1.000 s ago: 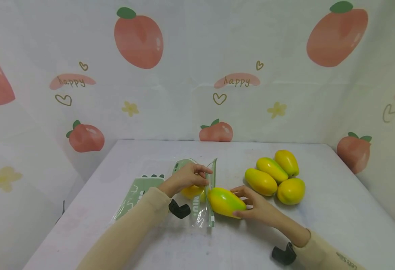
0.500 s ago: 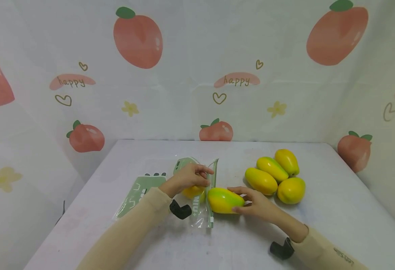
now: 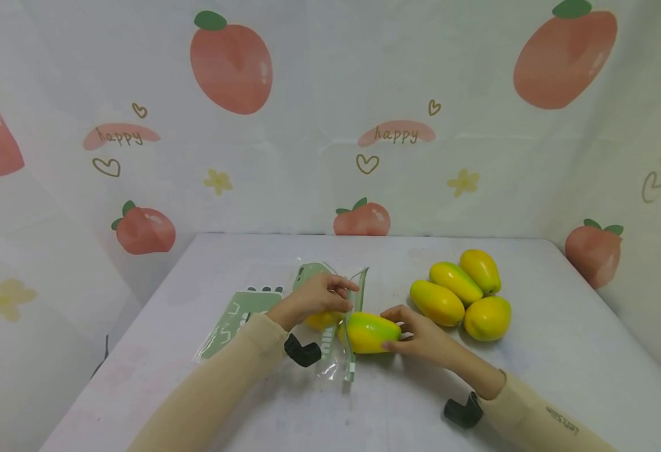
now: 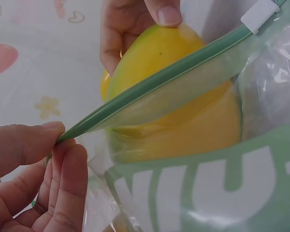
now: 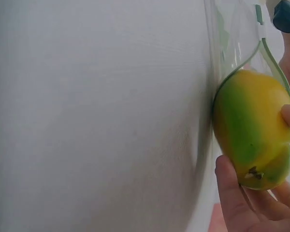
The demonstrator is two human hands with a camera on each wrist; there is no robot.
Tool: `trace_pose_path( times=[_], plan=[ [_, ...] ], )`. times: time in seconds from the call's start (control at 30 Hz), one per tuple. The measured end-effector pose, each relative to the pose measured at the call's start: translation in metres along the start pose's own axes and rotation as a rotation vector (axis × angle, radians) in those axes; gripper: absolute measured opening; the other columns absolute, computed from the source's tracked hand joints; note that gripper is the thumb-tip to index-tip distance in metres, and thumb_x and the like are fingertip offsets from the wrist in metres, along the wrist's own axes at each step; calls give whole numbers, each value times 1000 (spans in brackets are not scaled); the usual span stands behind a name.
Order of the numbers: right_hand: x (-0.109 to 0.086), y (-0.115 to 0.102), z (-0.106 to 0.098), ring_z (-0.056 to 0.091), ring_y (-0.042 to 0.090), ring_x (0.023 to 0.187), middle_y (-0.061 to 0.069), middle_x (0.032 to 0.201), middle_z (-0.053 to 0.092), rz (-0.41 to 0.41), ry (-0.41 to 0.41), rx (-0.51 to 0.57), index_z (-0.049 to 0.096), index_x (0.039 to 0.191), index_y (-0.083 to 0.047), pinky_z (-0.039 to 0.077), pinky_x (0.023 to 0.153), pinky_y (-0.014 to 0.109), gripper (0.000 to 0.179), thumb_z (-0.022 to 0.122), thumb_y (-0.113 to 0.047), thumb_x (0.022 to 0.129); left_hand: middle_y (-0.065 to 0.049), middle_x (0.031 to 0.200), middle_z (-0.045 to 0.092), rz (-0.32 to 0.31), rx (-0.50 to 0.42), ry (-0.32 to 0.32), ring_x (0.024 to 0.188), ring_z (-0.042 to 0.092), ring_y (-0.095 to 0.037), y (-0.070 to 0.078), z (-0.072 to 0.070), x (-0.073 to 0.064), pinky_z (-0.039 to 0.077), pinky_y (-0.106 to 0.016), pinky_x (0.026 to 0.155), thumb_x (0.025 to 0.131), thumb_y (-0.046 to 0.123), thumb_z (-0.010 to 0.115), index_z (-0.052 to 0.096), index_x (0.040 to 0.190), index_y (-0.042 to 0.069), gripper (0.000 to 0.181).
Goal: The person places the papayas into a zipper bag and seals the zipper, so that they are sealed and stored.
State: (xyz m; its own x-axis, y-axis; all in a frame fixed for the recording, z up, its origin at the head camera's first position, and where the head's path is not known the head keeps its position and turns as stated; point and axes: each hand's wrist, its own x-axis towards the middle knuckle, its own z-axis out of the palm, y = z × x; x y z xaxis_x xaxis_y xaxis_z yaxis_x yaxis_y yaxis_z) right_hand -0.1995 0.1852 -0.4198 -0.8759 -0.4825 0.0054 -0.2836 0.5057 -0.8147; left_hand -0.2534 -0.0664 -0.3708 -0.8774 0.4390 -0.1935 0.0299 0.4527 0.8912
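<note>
Two hands [image 3: 314, 300] [image 3: 423, 339] clamped | left on plastic bag [image 4: 159, 81] (green-rimmed) | right on glossy oval fruit [image 3: 371, 334], partly inside

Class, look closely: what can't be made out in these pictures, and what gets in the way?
- Head view: the upper part of the yellow fruit below the left hand, hidden by that hand.
- Head view: the lettering on the right sleeve, too small and blurred to read.
- Left wrist view: the rest of the zip bag's print, cut off by the right edge.
- Right wrist view: some fingertips of the right hand, hidden behind the mango.
</note>
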Motion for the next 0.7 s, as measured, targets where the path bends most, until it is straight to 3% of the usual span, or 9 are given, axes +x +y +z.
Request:
trace_pose_path(
  times=[0.37,0.7],
  plan=[
    [1,-1,0,56,32,111,16,135,52,-35,8,24,56,130,-6,53,91,43,51,74,-22,86,-5,91,55,-2,2,7,83,54,-18,1,1,0,50,-22,72,83,7,73,68,117,7,35],
    [8,-6,4,62,27,105,9,126,61,39,59,-1,58,127,-9,56,85,37,52,77,-27,82,-5,93,58,9,-6,-8,84,55,-18,5,0,-3,51,-22,75,83,7,73,67,119,5,37]
  ],
)
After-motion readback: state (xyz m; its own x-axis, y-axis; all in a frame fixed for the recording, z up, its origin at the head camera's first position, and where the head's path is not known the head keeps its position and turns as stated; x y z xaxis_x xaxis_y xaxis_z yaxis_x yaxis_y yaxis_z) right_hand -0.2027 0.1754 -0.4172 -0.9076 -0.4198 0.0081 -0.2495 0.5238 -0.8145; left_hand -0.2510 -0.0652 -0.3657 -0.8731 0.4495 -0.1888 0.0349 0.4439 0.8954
